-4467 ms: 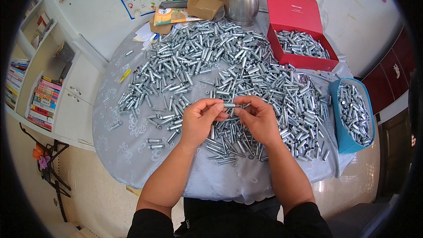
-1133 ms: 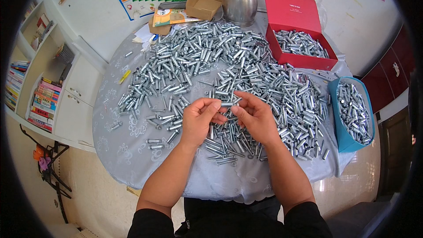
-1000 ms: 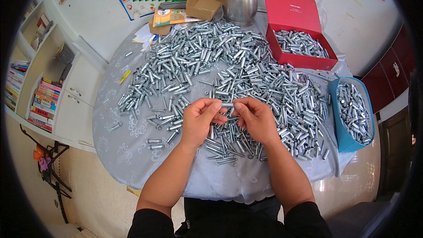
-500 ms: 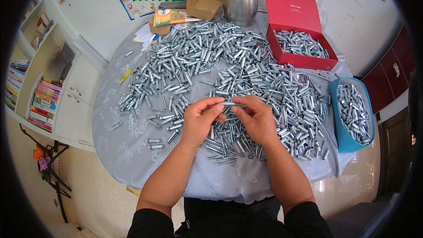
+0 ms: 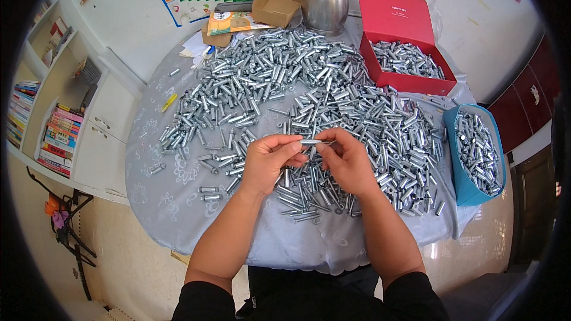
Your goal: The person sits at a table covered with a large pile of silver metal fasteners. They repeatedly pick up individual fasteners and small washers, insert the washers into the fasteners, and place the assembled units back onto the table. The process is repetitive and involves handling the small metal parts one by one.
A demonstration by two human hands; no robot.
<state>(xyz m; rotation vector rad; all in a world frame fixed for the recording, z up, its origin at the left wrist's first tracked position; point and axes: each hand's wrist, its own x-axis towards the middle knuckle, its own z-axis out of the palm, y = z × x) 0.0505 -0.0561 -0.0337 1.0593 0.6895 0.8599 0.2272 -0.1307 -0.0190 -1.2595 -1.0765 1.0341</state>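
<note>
Over the middle of the table, a small silvery expansion bolt lies level between my two hands. My left hand pinches its sleeve end between thumb and fingers. From the other side, my right hand has thumb and forefinger closed at its thinner end; the fingertips partly hide that end. Beneath and around both hands spreads a big heap of loose metal sleeves and bolts. A few pieces lie apart to the left of my left forearm.
A red lidded box at the back right and a blue bin at the right edge hold more metal parts. A steel pot, a cardboard box and a yellow marker are on the cloth-covered table. Bookshelves stand left.
My hands have shifted slightly, and the fingertips have drawn a little apart along the expansion bolt. The heap and containers look the same.
</note>
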